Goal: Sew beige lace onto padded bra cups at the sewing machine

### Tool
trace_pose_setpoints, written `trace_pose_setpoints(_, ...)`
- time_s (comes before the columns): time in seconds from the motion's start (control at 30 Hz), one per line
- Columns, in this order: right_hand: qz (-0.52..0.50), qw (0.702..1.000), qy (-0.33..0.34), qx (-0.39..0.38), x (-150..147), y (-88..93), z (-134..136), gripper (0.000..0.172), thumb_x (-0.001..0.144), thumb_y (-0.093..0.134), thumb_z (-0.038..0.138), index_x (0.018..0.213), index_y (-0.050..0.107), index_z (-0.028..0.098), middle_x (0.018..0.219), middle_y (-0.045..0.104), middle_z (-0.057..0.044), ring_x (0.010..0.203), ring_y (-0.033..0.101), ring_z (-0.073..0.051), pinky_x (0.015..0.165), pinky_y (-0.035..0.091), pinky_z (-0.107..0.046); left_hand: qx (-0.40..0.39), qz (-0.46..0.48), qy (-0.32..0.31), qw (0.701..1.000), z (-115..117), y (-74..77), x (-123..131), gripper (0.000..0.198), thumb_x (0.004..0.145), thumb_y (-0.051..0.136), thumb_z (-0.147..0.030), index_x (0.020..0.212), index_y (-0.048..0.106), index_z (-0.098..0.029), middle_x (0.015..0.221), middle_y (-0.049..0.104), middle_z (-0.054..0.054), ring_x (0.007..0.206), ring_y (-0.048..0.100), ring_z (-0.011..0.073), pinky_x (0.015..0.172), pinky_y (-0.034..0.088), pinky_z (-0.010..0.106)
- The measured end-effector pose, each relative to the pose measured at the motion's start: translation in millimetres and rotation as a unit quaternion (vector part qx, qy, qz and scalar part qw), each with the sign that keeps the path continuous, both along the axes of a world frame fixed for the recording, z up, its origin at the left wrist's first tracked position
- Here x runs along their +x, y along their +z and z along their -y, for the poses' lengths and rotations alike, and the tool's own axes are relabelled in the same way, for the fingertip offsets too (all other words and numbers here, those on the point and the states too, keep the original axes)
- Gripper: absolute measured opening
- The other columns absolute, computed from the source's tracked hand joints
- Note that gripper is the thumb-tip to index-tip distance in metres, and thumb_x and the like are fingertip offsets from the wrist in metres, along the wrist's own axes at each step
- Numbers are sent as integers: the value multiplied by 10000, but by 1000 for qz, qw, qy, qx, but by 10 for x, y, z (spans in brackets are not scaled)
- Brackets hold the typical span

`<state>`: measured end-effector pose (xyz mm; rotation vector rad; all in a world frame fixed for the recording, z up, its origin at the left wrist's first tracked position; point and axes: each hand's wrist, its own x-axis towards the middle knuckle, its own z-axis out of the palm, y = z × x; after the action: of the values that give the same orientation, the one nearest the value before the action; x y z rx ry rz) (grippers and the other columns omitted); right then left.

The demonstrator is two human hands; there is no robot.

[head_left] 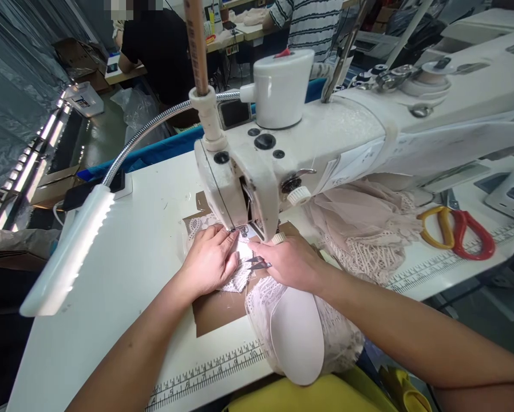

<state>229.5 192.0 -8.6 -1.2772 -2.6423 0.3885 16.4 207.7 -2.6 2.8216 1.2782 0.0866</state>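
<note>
One white lace piece (240, 280) lay beneath the head of the sewing machine (216, 183), over a brown sheet (218, 320). We noted our left hand (212, 260) palm down on the lace; whether its fingers pinched the cloth, we could not tell. Our right hand (293, 260) was closed around small snips (260, 264), blades parted and pointing left, just beside the lace. Nearer us, a smooth oval pad (297, 337) lay against lacy fabric by the printed ruler (209, 377). We recorded scissors (474, 236) with red and yellow handles at far right, near beige lace cloth (355, 223).
</note>
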Motion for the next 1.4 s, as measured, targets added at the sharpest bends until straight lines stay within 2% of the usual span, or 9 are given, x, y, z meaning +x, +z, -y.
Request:
trace_pose_setpoints(0.13,-1,1000,1,-6,5,-10,5,248,814,583,263,1042,644,188,808,698,-44,710,583,-186,564,308,-290,7,49,2,999,46,-1,-8,317,921,413,-289,1081,632,-124,1003,645,156,911,553,283,760,439,411)
trace_pose_setpoints(0.27,-9,1000,3,-7,10,-11,8,244,796,561,215,1025,645,198,837,703,-33,731,586,-187,583,313,-293,18,88,-26,996,109,15,12,324,931,445,-277,1182,593,-136,1129,651,147,996,559,280,814,459,418)
trace_pose_setpoints(0.43,-4,1000,3,-7,10,-1,7,244,776,553,177,1002,642,198,805,698,-33,702,576,-179,561,290,-296,29,85,-36,995,139,14,49,327,934,457,-274,1159,630,-113,1059,693,147,966,581,277,794,475,409)
trace_pose_setpoints(0.6,4,1000,-1,-3,7,-1,11,225,790,569,211,1004,638,199,817,698,-29,715,586,-184,566,289,-297,43,94,-38,994,115,-11,47,329,927,470,-255,1159,640,-95,1017,706,151,958,588,278,790,490,412)
trace_pose_setpoints(0.73,5,1000,-3,-10,-2,7,18,242,800,567,214,1031,637,199,836,703,-25,706,586,-180,562,291,-291,53,97,-42,993,101,-29,34,316,926,476,-237,1160,644,-106,1047,706,133,956,584,263,810,489,404)
trace_pose_setpoints(1.03,15,1000,-14,-12,-19,16,28,307,779,583,198,1081,641,208,863,716,-24,678,583,-177,541,268,-295,61,104,-40,992,91,-37,23,303,927,478,-227,1148,651,-113,980,718,119,907,587,248,779,488,384)
trace_pose_setpoints(1.27,36,999,-2,-24,-23,35,24,437,800,551,194,1235,580,185,850,704,-49,693,590,-193,519,255,-291,57,93,-18,994,64,-67,-7,277,922,465,-222,1086,668,-131,928,710,113,863,588,248,753,477,389)
trace_pose_setpoints(1.4,3,999,-23,-40,-10,35,10,429,773,562,167,1197,604,212,807,700,-35,675,581,-185,547,292,-274,50,79,10,996,53,-80,-30,260,914,459,-221,1045,672,-151,1005,691,127,941,575,269,803,466,414)
